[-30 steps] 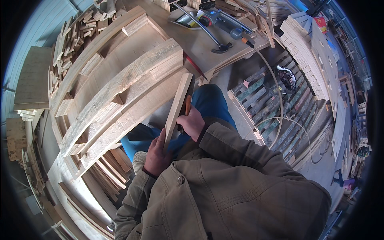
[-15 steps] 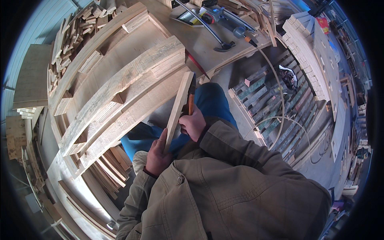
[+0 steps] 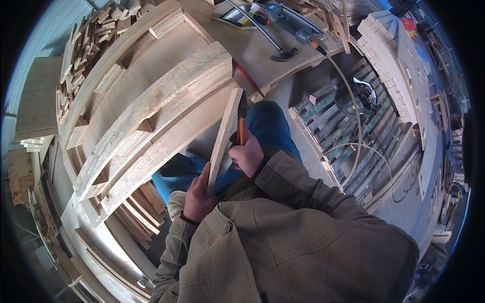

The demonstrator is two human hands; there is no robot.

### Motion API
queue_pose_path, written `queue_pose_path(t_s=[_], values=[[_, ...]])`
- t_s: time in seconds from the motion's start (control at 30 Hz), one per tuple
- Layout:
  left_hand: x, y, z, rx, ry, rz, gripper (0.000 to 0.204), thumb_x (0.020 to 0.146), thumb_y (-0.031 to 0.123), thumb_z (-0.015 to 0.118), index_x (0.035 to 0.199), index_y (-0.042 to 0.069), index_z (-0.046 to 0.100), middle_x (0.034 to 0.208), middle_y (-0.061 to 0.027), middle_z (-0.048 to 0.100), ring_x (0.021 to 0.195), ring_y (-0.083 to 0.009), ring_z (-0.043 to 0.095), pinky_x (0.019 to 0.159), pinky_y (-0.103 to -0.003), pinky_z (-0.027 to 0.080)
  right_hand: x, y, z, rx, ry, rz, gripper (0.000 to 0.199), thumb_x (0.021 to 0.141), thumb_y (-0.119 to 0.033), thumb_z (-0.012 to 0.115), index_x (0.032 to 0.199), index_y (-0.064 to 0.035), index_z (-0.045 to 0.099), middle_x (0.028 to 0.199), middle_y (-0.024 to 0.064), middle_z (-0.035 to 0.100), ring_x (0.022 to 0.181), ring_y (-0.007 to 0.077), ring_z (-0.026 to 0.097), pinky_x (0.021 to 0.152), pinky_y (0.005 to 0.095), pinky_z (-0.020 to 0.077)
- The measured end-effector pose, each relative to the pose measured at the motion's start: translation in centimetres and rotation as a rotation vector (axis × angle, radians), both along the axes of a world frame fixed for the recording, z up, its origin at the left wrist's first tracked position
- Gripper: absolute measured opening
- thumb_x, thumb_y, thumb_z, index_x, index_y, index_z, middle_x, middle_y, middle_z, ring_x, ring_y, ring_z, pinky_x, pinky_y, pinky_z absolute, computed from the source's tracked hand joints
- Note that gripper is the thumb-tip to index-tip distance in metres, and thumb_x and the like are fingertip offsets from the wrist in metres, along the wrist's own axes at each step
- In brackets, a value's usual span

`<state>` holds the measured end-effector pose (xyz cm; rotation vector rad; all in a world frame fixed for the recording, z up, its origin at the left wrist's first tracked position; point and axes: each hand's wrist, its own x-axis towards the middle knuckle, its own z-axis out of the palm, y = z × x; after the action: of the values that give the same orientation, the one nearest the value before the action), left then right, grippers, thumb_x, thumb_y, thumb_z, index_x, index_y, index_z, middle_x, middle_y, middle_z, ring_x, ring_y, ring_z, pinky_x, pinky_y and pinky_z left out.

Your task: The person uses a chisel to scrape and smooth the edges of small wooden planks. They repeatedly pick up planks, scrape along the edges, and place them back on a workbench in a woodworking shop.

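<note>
My left hand [image 3: 198, 198] is closed around the lower end of a pale wooden strip [image 3: 225, 132], which stands up at a slant in front of my lap. Beside it, my right hand [image 3: 246, 154] grips the orange-brown wooden handle of a tool [image 3: 242, 129]. The tool's dark metal head sits at the upper right side of the strip; its exact kind is hard to make out, and I cannot tell whether it touches the wood. Left of the strip lies a curved wooden frame [image 3: 166, 86] built of bent boards and short blocks.
On the bench [image 3: 242, 55] beyond lie a claw hammer [image 3: 283, 53], a power tool [image 3: 283, 22] and a red bar [image 3: 247, 78]. A hose [image 3: 357, 121] loops over a slatted pallet [image 3: 348, 126] at the right. Wood offcuts [image 3: 103, 30] are heaped at the far left.
My right hand and its tool have shifted slightly right, a little away from the strip. My left hand keeps its hold on the strip; the view has moved slightly.
</note>
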<state>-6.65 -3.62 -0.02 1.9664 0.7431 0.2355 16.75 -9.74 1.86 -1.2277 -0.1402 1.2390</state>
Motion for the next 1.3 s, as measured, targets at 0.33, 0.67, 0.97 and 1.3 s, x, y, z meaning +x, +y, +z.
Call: queue_pose_path(t_s=[0.33, 0.67, 0.97, 1.3], values=[[0.5, 0.1, 1.3, -0.095, -0.004, 0.039, 0.097, 0.069, -0.003, 0.064, 0.162, 0.013, 0.043, 0.108, -0.0176, 0.065, 0.099, -0.033, 0.067, 0.093, -0.039, 0.054, 0.3, -0.1, 0.8, -0.044, 0.022, 0.012, 0.032, 0.081, 0.002, 0.062, 0.108, -0.0058, 0.048, 0.071, 0.0054, 0.05, 0.051, 0.0158, 0.049, 0.043, 0.0318, 0.0375], [-6.8, 7.0, 6.6, -0.316, 0.117, 0.24, 0.091, 0.068, -0.01, 0.049, 0.157, 0.011, 0.053, 0.113, -0.0056, 0.072, 0.096, -0.0141, 0.066, 0.089, -0.029, 0.055, 5.9, -6.8, -1.1, -0.225, -0.407, 0.208, 0.031, 0.082, 0.001, 0.06, 0.11, -0.0068, 0.051, 0.079, 0.0028, 0.05, 0.056, 0.0138, 0.048, 0.054, 0.0298, 0.0397], [-5.3, 3.9, 5.2, -0.392, 0.038, 0.252, 0.085, 0.073, -0.008, 0.058, 0.156, 0.01, 0.053, 0.117, -0.0059, 0.069, 0.094, -0.0135, 0.063, 0.086, -0.03, 0.055, 3.9, -3.4, 0.3, 0.0, -0.171, 0.285, 0.037, 0.087, -0.005, 0.061, 0.123, -0.0005, 0.053, 0.093, 0.0085, 0.061, 0.077, 0.0171, 0.062, 0.072, 0.0303, 0.0516], [-1.7, 2.5, 4.0, -0.129, 0.035, 0.154, 0.082, 0.074, -0.007, 0.061, 0.154, 0.012, 0.056, 0.114, -0.0127, 0.068, 0.099, -0.0215, 0.068, 0.089, -0.033, 0.055, 2.7, -2.3, 2.2, -0.067, 0.022, 0.298, 0.062, 0.091, -0.005, 0.056, 0.15, 0.0005, 0.039, 0.114, 0.0142, 0.064, 0.103, 0.023, 0.067, 0.073, 0.0372, 0.062]])
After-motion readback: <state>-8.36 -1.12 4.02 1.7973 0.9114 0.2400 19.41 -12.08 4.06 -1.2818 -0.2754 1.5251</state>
